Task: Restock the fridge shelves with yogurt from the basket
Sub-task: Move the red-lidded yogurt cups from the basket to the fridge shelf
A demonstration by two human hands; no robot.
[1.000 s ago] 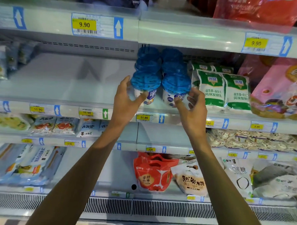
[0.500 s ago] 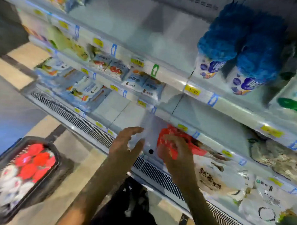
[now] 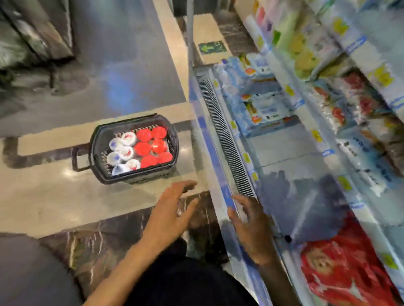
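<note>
Basket: one, dark mesh plastic, standing on the floor.
Red-lidded yogurt cups: about six, though blur makes the count unsure; upright in the basket's half nearer the fridge.
White-lidded yogurt cups: about six, upright in the basket's other half, touching the red ones.
Fridge: just beside the basket, its front grille running past it.
Fridge shelves: beyond the grille from the basket, carrying blurred blue packs and a red pouch.
Left hand: fingers spread, holding nothing, near the basket and above the floor.
Right hand: fingers apart, holding nothing, farther from the basket, over the fridge's front edge.
</note>
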